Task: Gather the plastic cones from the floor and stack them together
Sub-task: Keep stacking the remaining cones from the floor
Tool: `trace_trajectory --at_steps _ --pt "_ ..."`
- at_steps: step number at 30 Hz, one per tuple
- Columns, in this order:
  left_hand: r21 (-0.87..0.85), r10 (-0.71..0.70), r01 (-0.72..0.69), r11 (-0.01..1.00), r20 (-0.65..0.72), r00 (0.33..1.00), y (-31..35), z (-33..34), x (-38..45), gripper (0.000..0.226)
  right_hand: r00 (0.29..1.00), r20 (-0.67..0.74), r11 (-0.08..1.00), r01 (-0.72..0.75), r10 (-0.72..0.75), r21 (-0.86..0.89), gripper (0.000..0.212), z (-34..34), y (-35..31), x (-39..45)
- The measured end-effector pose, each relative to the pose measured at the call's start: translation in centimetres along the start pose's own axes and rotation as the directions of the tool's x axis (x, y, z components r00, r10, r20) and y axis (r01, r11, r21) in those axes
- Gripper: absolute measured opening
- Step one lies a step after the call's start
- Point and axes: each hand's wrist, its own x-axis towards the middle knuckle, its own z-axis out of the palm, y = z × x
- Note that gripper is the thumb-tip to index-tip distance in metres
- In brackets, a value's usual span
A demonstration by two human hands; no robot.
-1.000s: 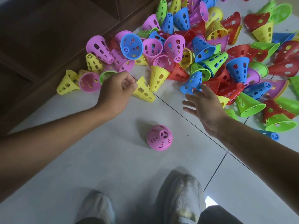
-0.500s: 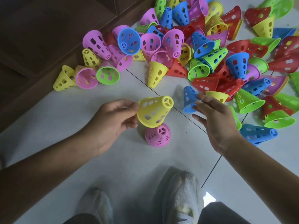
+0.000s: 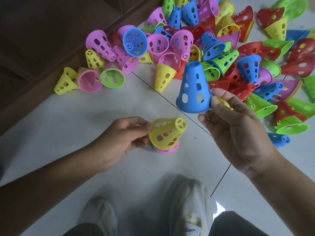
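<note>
Two cones are in hand right now. Left hand [image 3: 117, 142] pinches the yellow cone [image 3: 166, 132] at its wide rim, thumb and fingers curled onto the thin plastic, and the cone sits tilted over a pink cone [image 3: 166, 150] standing on the floor, only the pink rim peeking out underneath. Right hand [image 3: 233, 132] holds the blue cone [image 3: 193, 89] up in the air, upright, narrow flat top up, fingertips gripping its flared bottom edge. Every cone is smooth, glossy plastic, tapered, punched with rows of small rounded holes, with a spoked ring at the narrow end. Beyond the hands, the pile [image 3: 221, 48] sprawls across pale floor tiles [image 3: 85, 116], pink, yellow, green, red and blue, most tipped on their sides. Dark wooden furniture [image 3: 42, 31] borders the left. Two pale shoes [image 3: 189, 201] show at the bottom.
</note>
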Motion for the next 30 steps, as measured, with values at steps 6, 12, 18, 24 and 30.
trace_trajectory --at_steps 6,12,18,24,30 --pt "0.151 0.040 -0.031 0.988 -0.057 0.998 -1.7 0.0 1.0 0.017 0.989 0.121 0.989 -0.073 0.088 -0.125 0.035 0.8 1.2 -1.0" --pt "0.344 0.095 -0.073 0.936 -0.048 0.994 -3.4 -0.7 2.3 0.011 0.984 0.065 0.962 -0.149 0.168 -0.231 0.025 0.1 2.9 -1.1" --pt "0.462 0.110 -0.065 0.884 -0.069 0.992 -2.9 -2.2 3.5 0.009 0.975 -0.005 0.930 -0.214 0.223 -0.300 0.020 -1.0 4.5 -1.2" --pt "0.400 0.324 -0.182 0.898 -0.323 0.889 1.2 -4.7 6.1 0.021 0.969 -0.083 0.922 -0.245 0.231 -0.301 0.019 -1.6 5.9 -0.8" --pt "0.486 0.441 -0.227 0.844 -0.387 0.810 4.5 -6.5 8.5 0.041 0.970 -0.127 0.897 -0.240 0.207 -0.371 0.015 -1.9 6.8 -0.3"
